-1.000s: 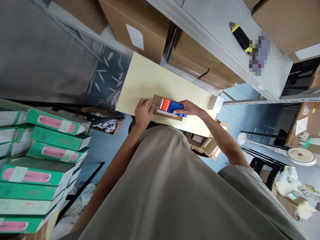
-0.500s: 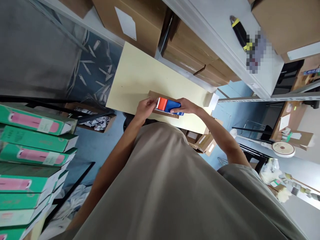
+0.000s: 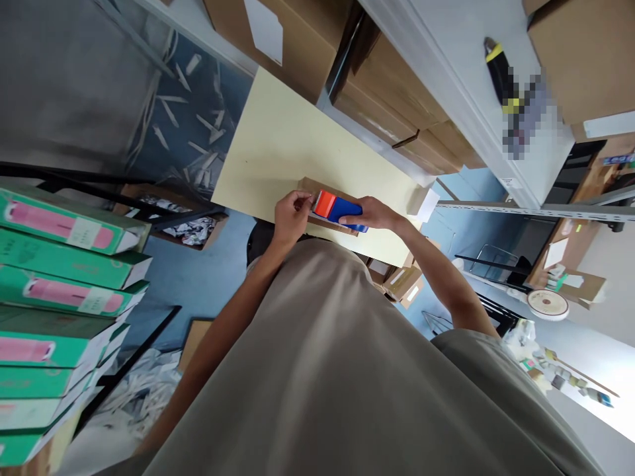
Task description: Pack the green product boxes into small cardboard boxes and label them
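Observation:
A flat brown cardboard box lies on the pale yellow tabletop, close in front of my body. Over it, my right hand grips a blue and orange tape dispenser by its blue end. The dispenser's toothed orange end points left. At those teeth, the fingers of my left hand are pinched together above the box's left part. Whatever sits between these fingertips is too small to make out.
Large cartons stand on shelving behind the tabletop. A yellow and black tool lies on the upper shelf. Stacked green boxes rise at left, near an open carton of scraps. A small white box sits at the tabletop's right end.
The dispenser has shifted slightly left over the box, and my left fingers have come in to its toothed end. My right hand keeps its grip. The camera view has swung a little.

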### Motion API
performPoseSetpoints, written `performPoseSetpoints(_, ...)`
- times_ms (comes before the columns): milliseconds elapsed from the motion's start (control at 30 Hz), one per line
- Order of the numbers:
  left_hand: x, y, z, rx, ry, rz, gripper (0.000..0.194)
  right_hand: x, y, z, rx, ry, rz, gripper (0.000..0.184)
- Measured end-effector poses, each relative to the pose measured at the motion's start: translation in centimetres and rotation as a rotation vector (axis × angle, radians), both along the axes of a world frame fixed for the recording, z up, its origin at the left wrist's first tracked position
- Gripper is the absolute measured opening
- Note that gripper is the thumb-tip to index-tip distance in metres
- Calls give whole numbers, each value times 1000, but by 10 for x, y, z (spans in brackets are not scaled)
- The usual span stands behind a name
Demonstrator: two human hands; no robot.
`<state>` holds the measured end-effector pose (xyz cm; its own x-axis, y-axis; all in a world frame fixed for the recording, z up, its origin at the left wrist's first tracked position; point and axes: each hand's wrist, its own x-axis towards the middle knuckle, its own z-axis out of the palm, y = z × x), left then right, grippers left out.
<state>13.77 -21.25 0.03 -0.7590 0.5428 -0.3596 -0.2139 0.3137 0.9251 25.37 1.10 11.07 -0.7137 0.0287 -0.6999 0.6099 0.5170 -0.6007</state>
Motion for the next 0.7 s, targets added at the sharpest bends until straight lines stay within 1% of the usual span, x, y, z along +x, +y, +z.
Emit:
performPoseSetpoints(100, -5, -6, -5, -7, 23, -2, 17, -9, -2, 3, 1, -36, 3, 71)
performPoseSetpoints(167, -12, -11, -14, -13, 17, 12, 17, -14, -2, 4, -4, -59, 5, 69)
performPoseSetpoints(233, -19, -18, -26, -22, -2, 61, 19, -19, -2, 6, -18, -111, -1, 66)
performPoseSetpoints(267, -23, -22, -32, -22, -30, 93, 21, -20, -2, 7, -38, -148, -13, 65)
performPoseSetpoints(333, -29, -29, -43, -2, -148, 153, 30, -21, -2, 10, -88, -218, -48, 62)
performPoseSetpoints(433, -34, -34, -52, 81, -365, 189, 44, -22, -3, 15, -111, -264, -95, 59)
performPoseSetpoints(500, -35, -34, -54, 124, -444, 177, 50, -22, -5, 17, -102, -278, -112, 56)
performPoseSetpoints(567, -36, -32, -55, 128, -482, 149, 50, -22, -8, 18, -92, -301, -121, 54)
performPoseSetpoints(700, -40, -31, -62, 56, -476, 88, 43, -24, -13, 19, -26, -347, -111, 51)
